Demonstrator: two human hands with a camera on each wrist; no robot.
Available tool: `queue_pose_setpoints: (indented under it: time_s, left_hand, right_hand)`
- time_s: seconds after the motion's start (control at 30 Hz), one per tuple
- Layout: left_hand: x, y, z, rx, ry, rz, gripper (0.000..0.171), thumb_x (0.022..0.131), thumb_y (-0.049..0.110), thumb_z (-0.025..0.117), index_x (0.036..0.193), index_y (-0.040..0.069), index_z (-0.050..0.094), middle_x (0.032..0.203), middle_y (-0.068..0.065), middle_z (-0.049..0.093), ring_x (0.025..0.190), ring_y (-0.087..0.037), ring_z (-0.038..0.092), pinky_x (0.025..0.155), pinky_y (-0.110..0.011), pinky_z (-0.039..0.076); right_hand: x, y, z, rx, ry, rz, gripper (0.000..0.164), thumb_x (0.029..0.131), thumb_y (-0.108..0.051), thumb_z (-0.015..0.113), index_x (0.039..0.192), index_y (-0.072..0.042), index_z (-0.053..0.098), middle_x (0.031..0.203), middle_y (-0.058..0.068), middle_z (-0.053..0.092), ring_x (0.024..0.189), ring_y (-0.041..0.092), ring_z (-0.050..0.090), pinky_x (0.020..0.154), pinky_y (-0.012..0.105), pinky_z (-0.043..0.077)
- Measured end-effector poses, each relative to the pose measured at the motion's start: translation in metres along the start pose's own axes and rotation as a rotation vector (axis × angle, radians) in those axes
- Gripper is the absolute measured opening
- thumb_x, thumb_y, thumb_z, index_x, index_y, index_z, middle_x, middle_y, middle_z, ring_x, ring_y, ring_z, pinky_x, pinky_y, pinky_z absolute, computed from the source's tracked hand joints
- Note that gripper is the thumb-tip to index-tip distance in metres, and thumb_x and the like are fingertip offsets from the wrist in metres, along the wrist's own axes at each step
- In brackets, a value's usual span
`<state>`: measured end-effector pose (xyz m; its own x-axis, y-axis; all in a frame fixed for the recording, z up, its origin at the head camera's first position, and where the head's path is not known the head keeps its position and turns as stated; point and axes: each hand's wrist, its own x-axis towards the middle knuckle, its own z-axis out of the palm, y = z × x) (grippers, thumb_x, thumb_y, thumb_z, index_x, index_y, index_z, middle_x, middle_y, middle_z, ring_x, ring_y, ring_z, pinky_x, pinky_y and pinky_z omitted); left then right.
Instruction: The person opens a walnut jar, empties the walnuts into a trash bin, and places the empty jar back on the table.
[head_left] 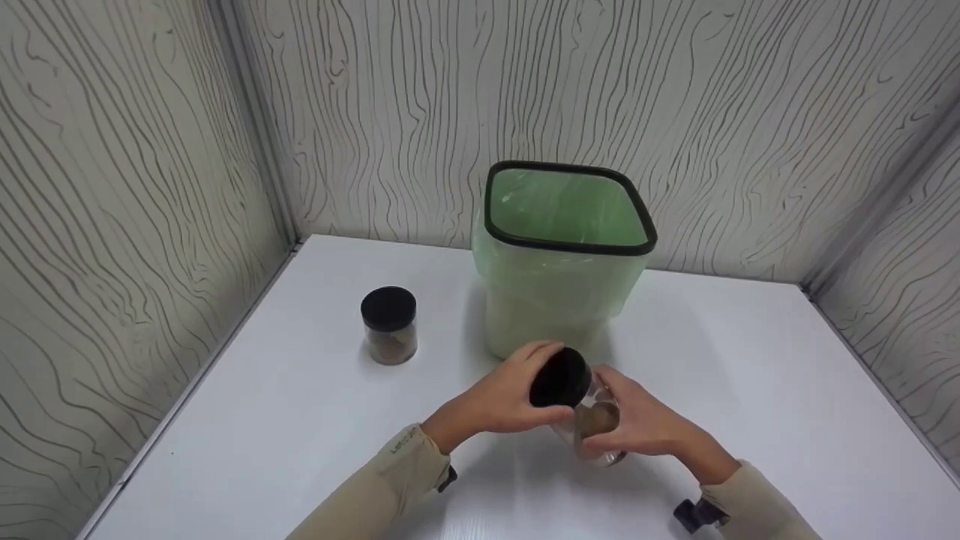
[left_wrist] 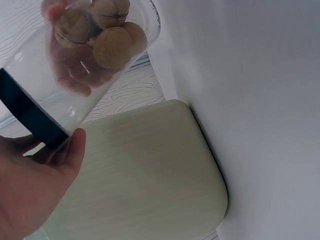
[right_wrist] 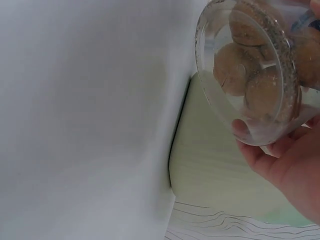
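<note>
Tilted above the table is a clear jar (head_left: 589, 427) with several walnuts (left_wrist: 112, 47) gathered near its base. My left hand (head_left: 510, 390) grips its black lid (head_left: 559, 377), fingers on the far side and thumb on the near side. Around the lower part of the jar, my right hand (head_left: 649, 416) holds the clear wall. In the right wrist view the jar's round base (right_wrist: 245, 75) faces the camera, with walnuts showing through it. A second black-lidded jar (head_left: 391, 345) stands upright to the left, brownish contents inside that I cannot make out.
Behind the hands stands a pale green bin (head_left: 544, 307) with a dark rim and a thin green liner (head_left: 525, 202). The white table (head_left: 285, 442) is bounded by wood-grain patterned panels (head_left: 390, 97) at the back and both sides.
</note>
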<state>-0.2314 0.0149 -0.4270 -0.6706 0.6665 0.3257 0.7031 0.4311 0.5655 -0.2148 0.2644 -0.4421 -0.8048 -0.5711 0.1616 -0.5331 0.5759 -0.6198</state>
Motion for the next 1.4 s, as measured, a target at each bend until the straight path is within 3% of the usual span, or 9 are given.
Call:
queue_pose_setpoints:
  time_s: [0.37, 0.57, 0.73, 0.8, 0.93, 1.03, 1.4]
  left_hand:
    - [-0.002, 0.004, 0.001, 0.014, 0.053, -0.046, 0.081, 0.083, 0.061, 0.057, 0.146, 0.016, 0.033, 0.141, -0.003, 0.038, 0.118, -0.014, 0.044, 0.096, -0.032, 0.042]
    - [-0.003, 0.003, -0.002, -0.018, 0.102, -0.016, 0.077, 0.083, 0.056, 0.060, 0.144, 0.015, 0.037, 0.138, -0.003, 0.041, 0.113, -0.014, 0.046, 0.093, -0.030, 0.044]
    - [-0.005, 0.001, -0.003, -0.054, 0.111, 0.016, 0.076, 0.083, 0.054, 0.060, 0.144, 0.016, 0.037, 0.139, -0.003, 0.040, 0.113, -0.014, 0.046, 0.092, -0.028, 0.044]
    - [-0.005, 0.001, -0.004, -0.061, 0.111, 0.034, 0.075, 0.083, 0.053, 0.061, 0.144, 0.016, 0.037, 0.140, -0.003, 0.039, 0.114, -0.015, 0.045, 0.093, -0.028, 0.044]
    - [-0.007, -0.001, -0.004, -0.091, 0.104, 0.056, 0.075, 0.083, 0.051, 0.063, 0.144, 0.017, 0.037, 0.140, -0.003, 0.039, 0.114, -0.015, 0.045, 0.093, -0.027, 0.043]
    - [-0.008, -0.002, -0.005, -0.102, 0.094, 0.071, 0.076, 0.082, 0.051, 0.064, 0.144, 0.018, 0.037, 0.140, -0.003, 0.039, 0.115, -0.014, 0.045, 0.093, -0.026, 0.043]
    - [-0.010, -0.009, -0.005, -0.071, 0.129, 0.138, 0.074, 0.081, 0.048, 0.065, 0.144, 0.019, 0.038, 0.137, -0.004, 0.039, 0.114, -0.014, 0.044, 0.091, -0.026, 0.044]
  right_hand:
    - [0.001, -0.005, 0.004, 0.054, -0.019, 0.027, 0.077, 0.069, -0.039, 0.082, 0.132, -0.025, 0.041, 0.122, -0.010, 0.051, 0.107, 0.018, 0.052, 0.088, 0.040, 0.045]
    - [0.001, 0.000, -0.001, 0.235, -0.100, 0.022, 0.081, 0.076, -0.022, 0.078, 0.143, -0.016, 0.034, 0.140, 0.003, 0.041, 0.129, 0.022, 0.039, 0.101, 0.050, 0.034]
    - [0.001, 0.006, -0.006, 0.356, -0.200, 0.028, 0.086, 0.079, -0.014, 0.074, 0.149, -0.013, 0.024, 0.147, 0.009, 0.032, 0.131, 0.017, 0.033, 0.102, 0.031, 0.033]
    - [0.001, 0.007, -0.006, 0.371, -0.229, 0.036, 0.091, 0.078, -0.014, 0.075, 0.151, -0.014, 0.021, 0.148, 0.008, 0.030, 0.131, 0.018, 0.033, 0.101, 0.024, 0.032]
    - [0.003, 0.007, -0.006, 0.357, -0.256, 0.031, 0.096, 0.073, -0.018, 0.080, 0.150, -0.019, 0.022, 0.147, 0.004, 0.033, 0.129, 0.021, 0.036, 0.101, 0.025, 0.032]
    - [0.004, 0.006, -0.005, 0.341, -0.266, 0.021, 0.095, 0.071, -0.021, 0.081, 0.148, -0.024, 0.026, 0.144, 0.001, 0.037, 0.126, 0.020, 0.039, 0.101, 0.026, 0.033]
    - [0.006, 0.006, 0.000, 0.337, -0.229, -0.045, 0.082, 0.072, -0.020, 0.080, 0.141, -0.023, 0.036, 0.130, 0.003, 0.049, 0.111, 0.021, 0.049, 0.091, 0.032, 0.041]
